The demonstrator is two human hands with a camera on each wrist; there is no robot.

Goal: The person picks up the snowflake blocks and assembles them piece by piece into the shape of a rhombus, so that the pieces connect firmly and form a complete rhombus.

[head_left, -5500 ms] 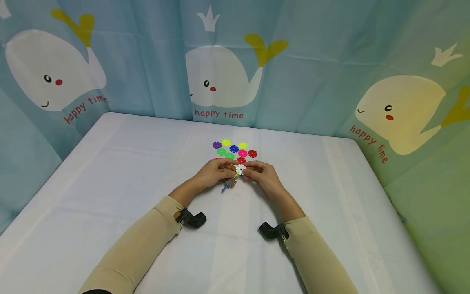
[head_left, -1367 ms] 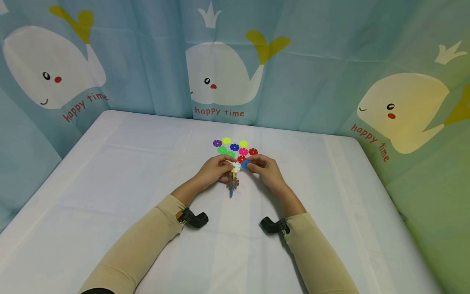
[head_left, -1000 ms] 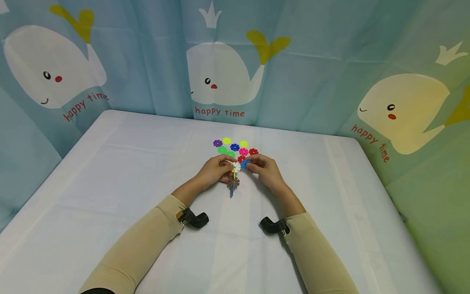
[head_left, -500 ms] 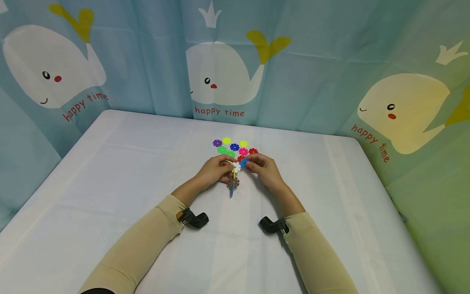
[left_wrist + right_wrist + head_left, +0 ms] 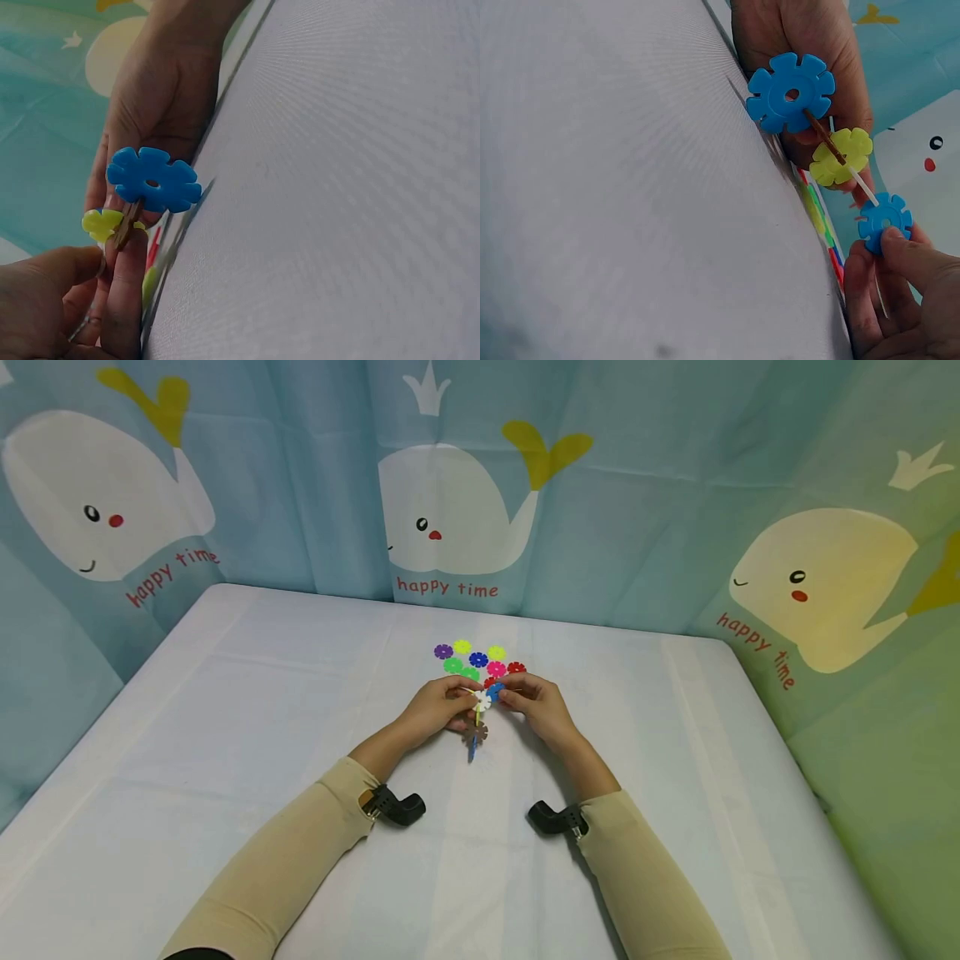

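Observation:
My left hand (image 5: 433, 703) holds a chain of flower-shaped snowflake discs slotted together. In it are a white disc (image 5: 483, 701), a yellow disc (image 5: 845, 154), a brown disc (image 5: 477, 732) and a blue disc (image 5: 154, 178) at the end nearest me. Thumb and fingers of my right hand (image 5: 542, 706) pinch a second blue disc (image 5: 897, 208). That disc sits right at the white disc's edge, at an angle to it. The left fingers partly cover the yellow disc in the head view.
Behind the hands, loose discs lie flat on the white table (image 5: 262, 710): purple (image 5: 443, 652), dark blue (image 5: 478, 659), pink (image 5: 497, 668), red (image 5: 516, 668), plus yellow and green ones. A curtain with whale prints (image 5: 450, 510) hangs beyond the table's far edge.
Earliest, my right fingers were on the white disc. Later they hold a blue disc, which has moved slightly left against the white one. The chain has turned so its lower blue disc points toward me.

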